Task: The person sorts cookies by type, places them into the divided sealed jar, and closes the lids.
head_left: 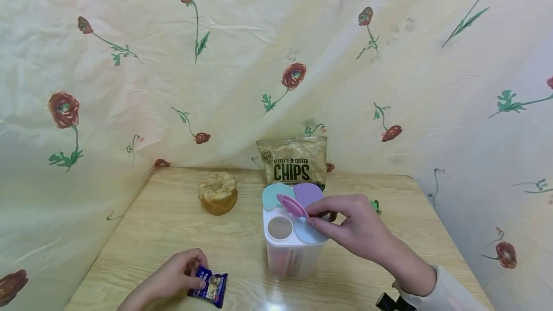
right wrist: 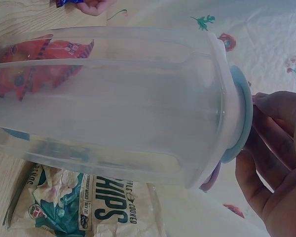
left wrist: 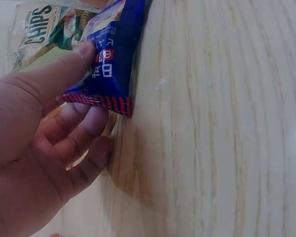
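Note:
My left hand [head_left: 174, 272] pinches a small blue snack packet [head_left: 214, 287] low over the table, thumb on its printed face and fingers behind. In the left wrist view the packet's red-striped end [left wrist: 101, 101] points toward the palm. With thumb and fingers, my right hand [head_left: 365, 227] holds a pink lid [head_left: 290, 205] tilted up above a clear plastic container [head_left: 294, 258]. Below that lid a round opening [head_left: 280, 227] shows in the container's top. Teal [head_left: 274, 195], purple [head_left: 308, 193] and light blue lids [head_left: 308, 232] cover its other sections. Red packets [right wrist: 52, 61] lie inside at the bottom.
A beige chips bag [head_left: 298, 160] stands behind the container against the flowered cloth [head_left: 233, 85]. On the left of the table [head_left: 233, 241] sits a round bread [head_left: 218, 193]. A small green item [head_left: 376, 205] lies beyond my right hand.

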A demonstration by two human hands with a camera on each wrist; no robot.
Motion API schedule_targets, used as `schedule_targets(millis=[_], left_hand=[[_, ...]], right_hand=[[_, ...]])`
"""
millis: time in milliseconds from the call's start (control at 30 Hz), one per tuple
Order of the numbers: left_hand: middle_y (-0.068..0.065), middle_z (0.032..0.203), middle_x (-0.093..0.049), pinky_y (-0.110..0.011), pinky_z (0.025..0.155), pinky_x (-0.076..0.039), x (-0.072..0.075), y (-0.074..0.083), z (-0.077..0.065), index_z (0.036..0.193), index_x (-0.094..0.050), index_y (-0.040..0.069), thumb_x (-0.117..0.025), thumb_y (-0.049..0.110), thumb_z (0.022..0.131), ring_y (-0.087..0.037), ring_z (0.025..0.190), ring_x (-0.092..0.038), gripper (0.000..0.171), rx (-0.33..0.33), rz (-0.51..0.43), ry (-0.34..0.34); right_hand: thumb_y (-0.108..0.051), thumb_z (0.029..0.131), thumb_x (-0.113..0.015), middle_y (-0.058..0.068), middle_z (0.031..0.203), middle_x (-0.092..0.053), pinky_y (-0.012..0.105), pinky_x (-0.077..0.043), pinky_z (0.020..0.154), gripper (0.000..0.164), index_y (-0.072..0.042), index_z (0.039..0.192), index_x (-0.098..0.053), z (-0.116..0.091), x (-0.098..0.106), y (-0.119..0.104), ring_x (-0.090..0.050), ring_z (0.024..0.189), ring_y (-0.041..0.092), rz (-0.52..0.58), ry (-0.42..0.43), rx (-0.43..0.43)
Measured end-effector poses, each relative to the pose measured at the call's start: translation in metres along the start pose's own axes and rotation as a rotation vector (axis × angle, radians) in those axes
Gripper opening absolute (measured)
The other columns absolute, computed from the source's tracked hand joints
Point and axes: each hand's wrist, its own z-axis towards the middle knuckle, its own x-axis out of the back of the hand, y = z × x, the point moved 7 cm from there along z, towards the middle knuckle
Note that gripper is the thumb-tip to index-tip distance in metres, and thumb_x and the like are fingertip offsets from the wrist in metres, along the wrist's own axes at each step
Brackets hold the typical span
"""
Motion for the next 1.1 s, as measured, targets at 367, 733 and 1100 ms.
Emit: schedule_targets(millis=[367,733,1100], left_hand=[[0.004,0.093,-0.069,-0.025,0.07,-0.05,0.01,0.014,0.001,0.104,-0.07,0.013,-0.078,0.021,0.091,-0.007,0.083,-0.062,0.017,-0.102,0.035,-0.002],[0.002,0.104,-0.072,-0.027,0.074,-0.054,0.035,0.075,0.0,0.109,-0.07,0.017,-0.073,0.025,0.096,-0.008,0.094,-0.066,0.016,-0.159,0.083,0.072],[0.005,0.099,-0.072,-0.03,0.067,-0.056,0.058,0.173,-0.004,0.113,-0.072,0.024,-0.074,0.026,0.096,-0.011,0.082,-0.065,0.017,-0.308,0.139,0.241]], right_hand=[[0.002,0.082,-0.083,-0.013,0.089,-0.076,0.016,-0.054,0.064,0.026,-0.019,0.097,-0.08,0.0,0.0,-0.002,-0.068,0.073,-0.002,0.005,0.004,0.005],[0.001,0.082,-0.083,-0.014,0.089,-0.076,0.016,-0.053,0.063,0.026,-0.02,0.097,-0.08,0.0,0.001,-0.002,-0.067,0.072,-0.002,0.003,0.004,0.005],[-0.001,0.083,-0.084,-0.015,0.085,-0.075,0.015,-0.05,0.056,0.025,-0.021,0.096,-0.08,0.0,0.001,-0.002,-0.066,0.069,-0.003,-0.001,0.019,-0.01]])
